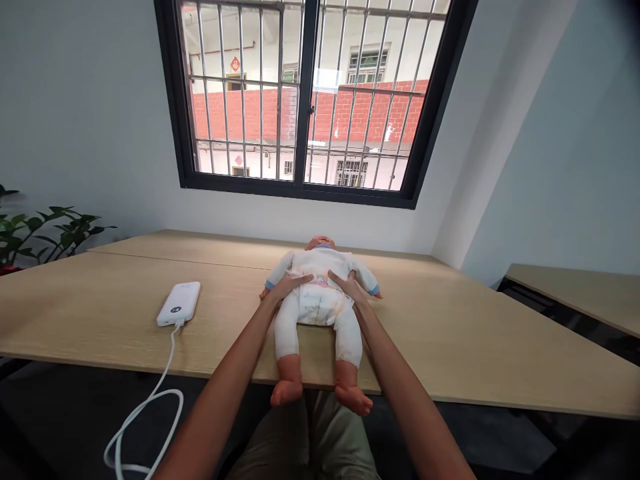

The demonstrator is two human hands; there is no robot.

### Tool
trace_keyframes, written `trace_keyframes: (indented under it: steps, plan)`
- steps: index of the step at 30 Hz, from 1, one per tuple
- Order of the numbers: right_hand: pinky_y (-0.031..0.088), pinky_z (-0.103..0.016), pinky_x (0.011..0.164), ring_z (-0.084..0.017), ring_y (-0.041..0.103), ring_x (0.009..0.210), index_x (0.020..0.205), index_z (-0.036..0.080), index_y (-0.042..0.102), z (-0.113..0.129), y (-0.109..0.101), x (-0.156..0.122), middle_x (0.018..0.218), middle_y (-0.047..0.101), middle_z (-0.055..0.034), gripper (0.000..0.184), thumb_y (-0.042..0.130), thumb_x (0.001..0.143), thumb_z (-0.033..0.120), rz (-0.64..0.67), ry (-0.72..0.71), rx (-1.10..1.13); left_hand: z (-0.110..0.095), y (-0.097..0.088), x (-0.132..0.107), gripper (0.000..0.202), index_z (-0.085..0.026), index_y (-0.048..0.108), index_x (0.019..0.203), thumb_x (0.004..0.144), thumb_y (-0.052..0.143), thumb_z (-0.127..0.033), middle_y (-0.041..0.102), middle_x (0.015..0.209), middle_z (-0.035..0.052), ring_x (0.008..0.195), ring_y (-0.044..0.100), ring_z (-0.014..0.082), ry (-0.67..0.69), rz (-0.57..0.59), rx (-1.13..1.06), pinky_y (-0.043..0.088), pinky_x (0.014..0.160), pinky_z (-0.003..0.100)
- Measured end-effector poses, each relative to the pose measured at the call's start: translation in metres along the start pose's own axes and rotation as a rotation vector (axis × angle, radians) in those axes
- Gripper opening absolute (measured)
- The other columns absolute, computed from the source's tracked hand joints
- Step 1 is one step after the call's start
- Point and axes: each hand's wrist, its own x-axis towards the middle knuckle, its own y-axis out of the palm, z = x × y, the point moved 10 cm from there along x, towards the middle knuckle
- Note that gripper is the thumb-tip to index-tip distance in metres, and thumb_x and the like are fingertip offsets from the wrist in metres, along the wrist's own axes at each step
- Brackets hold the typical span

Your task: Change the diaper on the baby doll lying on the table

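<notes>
A baby doll [320,300] in a white suit lies on its back on the wooden table [450,333], head toward the window, bare feet hanging over the near edge. A diaper with a printed band shows at its waist. My left hand [289,285] rests on the doll's left side at the waist, fingers curled onto the suit. On the other side of the waist my right hand [346,283] does the same. Both hands hold the doll's middle between them.
A white power bank [179,303] lies on the table to the left, its white cable [145,413] looping down off the edge. A potted plant [35,233] stands at far left. A barred window [310,93] is behind; a second table [575,293] stands at right.
</notes>
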Motion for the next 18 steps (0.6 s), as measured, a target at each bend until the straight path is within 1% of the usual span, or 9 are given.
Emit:
trace_keyframes:
  steps: [2, 4, 7, 9, 11, 12, 14, 16, 18]
  plan:
    - [0.056, -0.033, 0.088, -0.028, 0.054, 0.124, 0.146, 0.012, 0.015, 0.009, 0.001, 0.004, 0.147, 0.038, -0.0236, 0.103, 0.074, 0.069, 0.045, 0.004, -0.070, 0.032, 0.000, -0.002, 0.002, 0.054, -0.005, 0.060, 0.116, 0.075, 0.072, -0.037, 0.068, 0.118, 0.0162, 0.102, 0.068, 0.0260, -0.034, 0.001, -0.053, 0.054, 0.083, 0.030]
    - [0.052, -0.035, 0.097, -0.027, 0.048, 0.131, 0.146, 0.017, 0.015, 0.023, 0.001, 0.004, 0.149, 0.037, -0.0188, 0.105, 0.077, 0.066, 0.045, 0.001, -0.165, 0.025, -0.005, -0.003, 0.002, 0.056, -0.012, 0.062, 0.113, 0.067, 0.080, -0.038, 0.069, 0.117, 0.0145, 0.103, 0.067, 0.0280, -0.037, 0.002, -0.105, 0.056, 0.084, 0.034]
    - [0.048, -0.038, 0.104, -0.024, 0.045, 0.133, 0.148, 0.023, 0.010, 0.048, 0.002, -0.009, 0.150, 0.037, -0.0130, 0.106, 0.076, 0.069, 0.049, 0.039, -0.288, 0.055, -0.026, -0.005, -0.005, 0.059, -0.016, 0.062, 0.111, 0.061, 0.085, -0.038, 0.068, 0.119, 0.0111, 0.109, 0.065, 0.0290, 0.045, -0.028, -0.118, 0.057, 0.088, 0.036]
    - [0.048, -0.037, 0.103, -0.023, 0.047, 0.132, 0.149, 0.027, 0.010, 0.060, -0.001, -0.026, 0.150, 0.038, -0.0103, 0.100, 0.071, 0.074, 0.054, 0.063, -0.308, 0.118, -0.043, -0.003, -0.020, 0.062, -0.017, 0.060, 0.116, 0.063, 0.084, -0.038, 0.066, 0.122, 0.0099, 0.112, 0.063, 0.0291, 0.099, -0.057, -0.093, 0.056, 0.089, 0.037]
    - [0.052, -0.037, 0.099, -0.023, 0.052, 0.128, 0.149, 0.030, 0.017, 0.066, -0.007, -0.048, 0.148, 0.042, -0.0081, 0.088, 0.062, 0.079, 0.061, 0.068, -0.287, 0.202, -0.058, 0.001, -0.043, 0.069, -0.017, 0.056, 0.123, 0.064, 0.083, -0.038, 0.063, 0.126, 0.0100, 0.116, 0.060, 0.0305, 0.142, -0.081, -0.040, 0.056, 0.090, 0.037]
    - [0.054, -0.037, 0.095, -0.024, 0.054, 0.125, 0.147, 0.030, 0.023, 0.067, -0.012, -0.060, 0.146, 0.046, -0.0079, 0.085, 0.060, 0.079, 0.065, 0.059, -0.268, 0.241, -0.065, 0.004, -0.057, 0.073, -0.017, 0.054, 0.126, 0.063, 0.083, -0.038, 0.062, 0.129, 0.0102, 0.118, 0.059, 0.0312, 0.170, -0.087, 0.008, 0.056, 0.091, 0.037]
    - [0.057, -0.036, 0.089, -0.026, 0.060, 0.118, 0.141, 0.026, 0.039, 0.061, -0.028, -0.086, 0.136, 0.056, -0.0086, 0.082, 0.060, 0.075, 0.070, -0.006, -0.205, 0.280, -0.074, 0.011, -0.089, 0.078, -0.020, 0.052, 0.131, 0.061, 0.084, -0.037, 0.060, 0.130, 0.0105, 0.119, 0.058, 0.0323, 0.230, -0.102, 0.135, 0.056, 0.091, 0.038]
    - [0.059, -0.034, 0.083, -0.027, 0.064, 0.110, 0.129, 0.022, 0.056, 0.046, -0.049, -0.116, 0.118, 0.068, -0.0090, 0.080, 0.068, 0.066, 0.070, -0.128, -0.113, 0.270, -0.073, 0.020, -0.124, 0.081, -0.024, 0.052, 0.133, 0.059, 0.084, -0.034, 0.064, 0.125, 0.0094, 0.110, 0.064, 0.0310, 0.305, -0.091, 0.283, 0.059, 0.085, 0.038]
    - [0.059, -0.033, 0.080, -0.028, 0.067, 0.101, 0.113, 0.018, 0.067, 0.031, -0.068, -0.150, 0.098, 0.073, -0.0074, 0.074, 0.078, 0.057, 0.065, -0.247, -0.034, 0.242, -0.064, 0.029, -0.161, 0.075, -0.029, 0.054, 0.131, 0.062, 0.083, -0.035, 0.069, 0.114, 0.0056, 0.099, 0.068, 0.0269, 0.399, -0.084, 0.446, 0.062, 0.077, 0.035]
